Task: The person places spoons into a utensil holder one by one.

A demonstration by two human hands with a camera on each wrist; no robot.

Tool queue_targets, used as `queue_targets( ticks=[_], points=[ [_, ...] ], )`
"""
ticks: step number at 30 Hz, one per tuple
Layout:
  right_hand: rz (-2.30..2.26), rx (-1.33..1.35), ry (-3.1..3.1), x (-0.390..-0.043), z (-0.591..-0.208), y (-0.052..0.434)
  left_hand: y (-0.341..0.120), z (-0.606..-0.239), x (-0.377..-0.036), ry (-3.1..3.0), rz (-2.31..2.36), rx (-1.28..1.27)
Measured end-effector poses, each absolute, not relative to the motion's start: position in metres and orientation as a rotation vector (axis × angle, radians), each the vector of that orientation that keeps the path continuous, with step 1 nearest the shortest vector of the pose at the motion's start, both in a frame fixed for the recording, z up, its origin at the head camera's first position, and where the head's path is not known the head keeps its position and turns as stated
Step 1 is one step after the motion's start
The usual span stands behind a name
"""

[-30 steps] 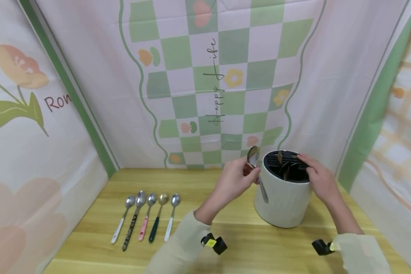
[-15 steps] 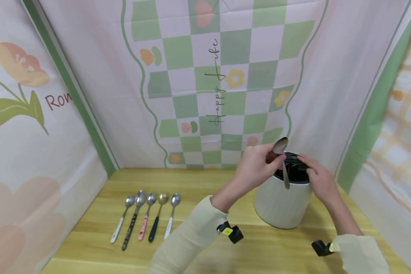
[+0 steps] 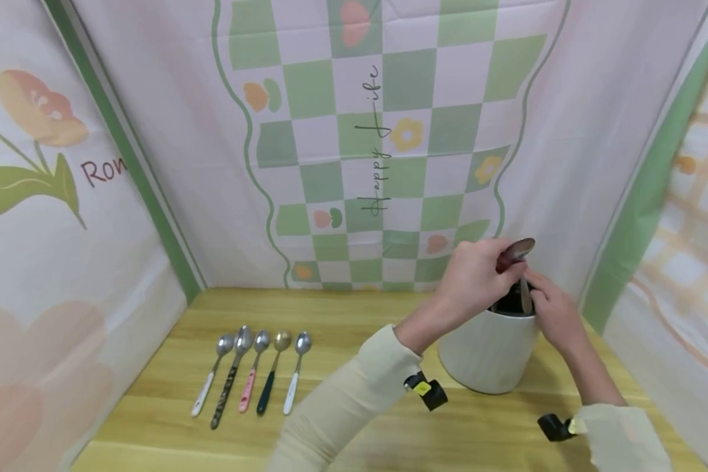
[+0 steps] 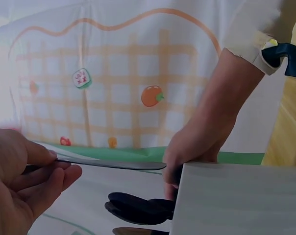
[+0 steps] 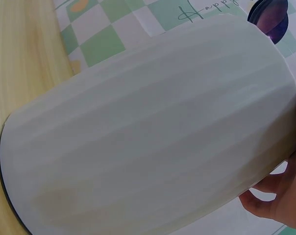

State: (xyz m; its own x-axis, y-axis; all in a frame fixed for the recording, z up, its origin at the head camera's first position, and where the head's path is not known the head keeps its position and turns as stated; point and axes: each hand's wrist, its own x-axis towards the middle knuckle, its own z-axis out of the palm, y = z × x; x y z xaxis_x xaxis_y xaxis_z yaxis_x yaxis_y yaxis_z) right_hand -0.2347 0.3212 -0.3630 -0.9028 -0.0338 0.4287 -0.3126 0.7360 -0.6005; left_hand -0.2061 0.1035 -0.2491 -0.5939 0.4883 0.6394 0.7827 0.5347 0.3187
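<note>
Left hand: A spoon [image 3: 520, 248] is pinched between thumb and fingertips by the left hand [image 3: 478, 272]; no wide gap is left between them, and in the left wrist view the lower fingers are seen loosely bent.
Spoon: It is held tilted above the holder [image 3: 488, 357], bowl uppermost, handle pointed down toward the opening; whether the handle tip is touching anything cannot be told.
Left arm: It is stretched forward and across to the right, with the wrist held near the holder's top and the forearm covered by a pale sleeve [image 3: 348, 383].
Right hand: The holder's rim is gripped from the right by the right hand [image 3: 557, 318], with the fingers bent at the edge; the fingertips are partly hidden in the head view.
Right arm: It is angled forward and inward, just beside the holder.
Holder: The pale, round body is stood upright on the wooden table [image 3: 389, 426]; black utensils [image 4: 138, 208] are seen poking from its top in the left wrist view.
Spoon row: Well apart, on the left, five spoons are laid side by side, bowls away: white-handled, dark patterned [image 3: 224, 396], pink [image 3: 247, 392], dark green [image 3: 265, 393], white-handled.
Backdrop: A green-and-white checked cloth [image 3: 410, 78] is hung behind.
</note>
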Motion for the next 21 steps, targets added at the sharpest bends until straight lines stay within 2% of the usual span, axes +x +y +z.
queue_targets(
  ticks=[10,21],
  points=[
    [0.945,0.248,-2.577,-0.237,-0.363,0.321,0.118,-0.255,-0.212,-2.400,-0.630,-0.857],
    [0.985,0.225,-2.590,-0.235,-0.361,0.321,0.126,-0.256,-0.218,-2.418,-0.609,-0.838]
  ],
)
